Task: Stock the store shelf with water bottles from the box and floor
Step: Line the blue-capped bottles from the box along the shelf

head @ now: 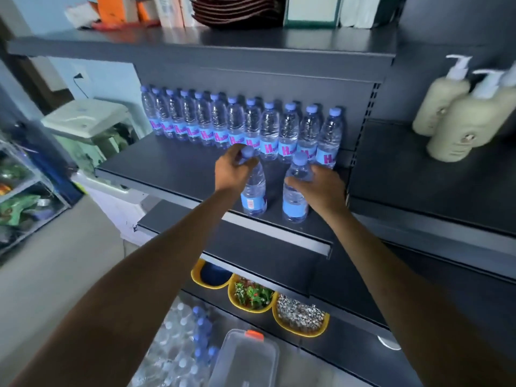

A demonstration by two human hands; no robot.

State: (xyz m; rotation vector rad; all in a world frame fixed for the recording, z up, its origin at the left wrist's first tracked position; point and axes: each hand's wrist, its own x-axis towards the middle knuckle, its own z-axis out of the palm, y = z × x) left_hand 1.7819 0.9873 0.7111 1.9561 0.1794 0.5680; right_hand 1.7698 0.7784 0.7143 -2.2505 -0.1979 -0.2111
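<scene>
while both arms reach forward, each hand holds one water bottle at the front of the dark grey shelf [167, 169]. the left hand [234, 170] curls its fingers over the blue cap and neck of the left bottle [253, 196], gripping it from above. the right hand [324, 188] wraps its fingers and thumb round the shoulder of the right bottle [294, 202], just below the cap. both bottles are upright, near each other but apart, with their bases close to the shelf's front edge; whether they fully rest on it cannot be told. the left bottle's pale blue label shows a small white patch with red print, too small to read. the right bottle's label shows plain blue.

behind them, against the back panel, a long row of bottles [217, 121] stands cap to cap, each with a blue label bearing a pink word that starts with a large "h"; the rest of the word is blurred.

down on the floor lies a pack of bottles [178, 344] in clear wrap, beside a clear lidded container [245, 358] with an orange clasp. yellow trays [301, 319] sit on a lower shelf. cream pump bottles [458, 121] stand on the neighbouring shelf to the right.
</scene>
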